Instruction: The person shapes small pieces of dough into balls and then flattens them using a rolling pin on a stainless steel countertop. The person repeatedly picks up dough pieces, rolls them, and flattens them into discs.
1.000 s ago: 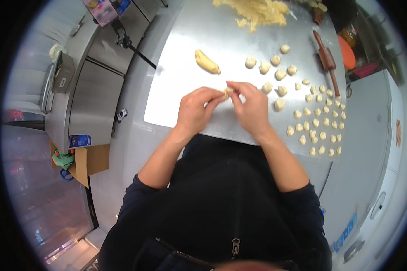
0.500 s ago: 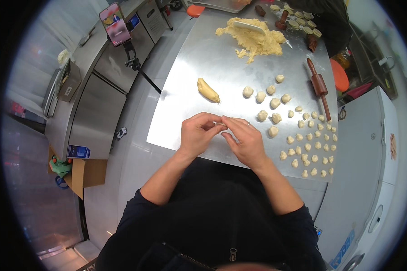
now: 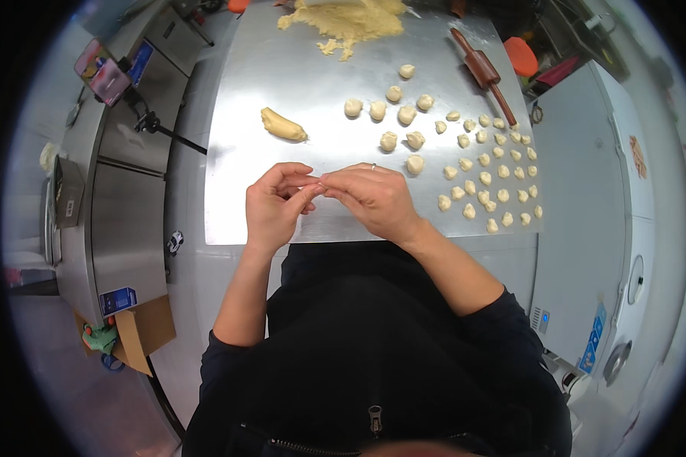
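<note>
My left hand (image 3: 273,204) and my right hand (image 3: 377,199) meet above the near edge of the steel table (image 3: 229,175). Both are closed, thumbs and fingertips pinched together. Whatever lies between the fingertips is hidden or too small to name. Just beyond my left hand lies a smooth yellow log of dough (image 3: 283,126). Several larger pale dough balls (image 3: 407,115) sit beyond and to the right of my right hand. Farther right are many smaller dough pieces (image 3: 503,172), spread in loose rows. A ring shows on my right hand.
A brown wooden rolling pin (image 3: 482,70) lies at the table's right side. Crumbly yellow dough (image 3: 351,23) covers the far end. A phone (image 3: 103,72) on a stand is at the left, and a white fridge-like cabinet (image 3: 579,175) borders the right. An open cardboard box (image 3: 149,327) stands lower left.
The view has shifted, so the table and its contents appear farther left and higher. My hands stay joined at the fingertips, with the left wrist turned more upright. The dough pieces keep their layout.
</note>
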Demonstrator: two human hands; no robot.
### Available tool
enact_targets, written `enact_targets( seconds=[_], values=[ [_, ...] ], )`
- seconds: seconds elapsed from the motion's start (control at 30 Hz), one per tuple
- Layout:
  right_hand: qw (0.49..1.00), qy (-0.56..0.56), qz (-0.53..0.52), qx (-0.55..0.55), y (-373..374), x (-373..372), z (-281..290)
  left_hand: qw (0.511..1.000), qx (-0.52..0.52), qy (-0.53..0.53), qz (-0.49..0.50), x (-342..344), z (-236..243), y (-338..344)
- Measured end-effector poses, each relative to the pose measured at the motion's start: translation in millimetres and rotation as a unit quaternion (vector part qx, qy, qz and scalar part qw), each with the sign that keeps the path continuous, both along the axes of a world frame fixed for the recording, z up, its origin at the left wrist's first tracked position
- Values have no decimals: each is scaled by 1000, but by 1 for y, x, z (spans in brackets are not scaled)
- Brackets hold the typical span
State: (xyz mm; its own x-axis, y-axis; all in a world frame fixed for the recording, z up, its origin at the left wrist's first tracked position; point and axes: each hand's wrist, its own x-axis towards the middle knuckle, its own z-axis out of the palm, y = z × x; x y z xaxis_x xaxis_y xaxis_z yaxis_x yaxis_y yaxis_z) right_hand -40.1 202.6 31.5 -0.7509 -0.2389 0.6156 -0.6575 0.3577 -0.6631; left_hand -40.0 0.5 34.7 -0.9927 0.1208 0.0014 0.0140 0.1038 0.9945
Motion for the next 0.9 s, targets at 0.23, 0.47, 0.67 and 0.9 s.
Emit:
enact_targets(
  seconds=[0.23, 0.47, 0.67, 0.9],
  values=[
    [973, 46, -227, -21, 88, -7, 31, 989, 143, 35, -19, 7, -9, 9],
    [906, -206, -360, 79, 178, -47, -25, 987, 135, -77, -43, 22, -29, 17],
    [857, -265, -322, 301, 169, -104, -34, 981, 130, -104, -102, 26, -39, 24],
    [944, -320, -77, -4, 40, -46, 11, 961, 196, -190, -32, 14, -53, 20]
  ],
)
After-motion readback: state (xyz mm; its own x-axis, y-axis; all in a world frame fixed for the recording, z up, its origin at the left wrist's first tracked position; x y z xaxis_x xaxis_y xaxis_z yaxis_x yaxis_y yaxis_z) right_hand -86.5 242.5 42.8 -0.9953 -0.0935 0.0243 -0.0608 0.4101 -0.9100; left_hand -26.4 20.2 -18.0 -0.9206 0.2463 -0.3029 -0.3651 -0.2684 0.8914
